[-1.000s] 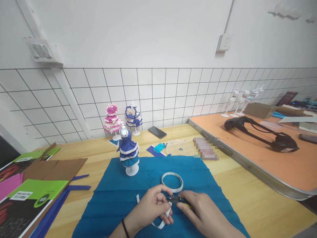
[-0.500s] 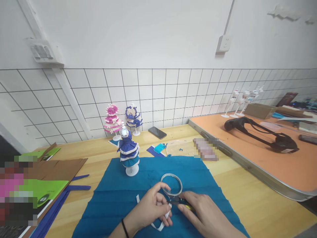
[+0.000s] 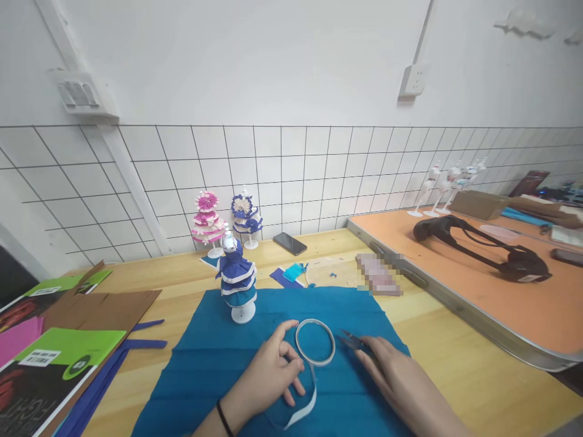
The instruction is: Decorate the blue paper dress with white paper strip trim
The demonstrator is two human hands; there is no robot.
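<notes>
My left hand (image 3: 277, 371) is over the teal cloth (image 3: 200, 370). Its index finger is stretched toward the tape roll (image 3: 315, 342), while the thumb presses toward the curled middle finger. A narrow white tape strip (image 3: 306, 413) loops from beside the roll to below this hand; the exact grip on it is partly hidden. To the right, my right hand (image 3: 398, 371) is closed around small dark snips (image 3: 353, 341), their blades pointing left toward the roll. The doll-sized dress form (image 3: 237, 276) in layered blue and white stands upright on the cloth's far left.
Two more dressed forms, one pink (image 3: 207, 220) and one blue (image 3: 246, 221), stand by the wall near a phone (image 3: 290, 243). Fabric scraps (image 3: 294, 272) lie beyond the cloth. Books (image 3: 68, 358) lie left; an orange raised table (image 3: 473, 291) with a black strap is right.
My right hand has moved right with the snips, away from my left hand. The white strip now curves beside the roll, and its end formerly seen left of my left hand no longer shows.
</notes>
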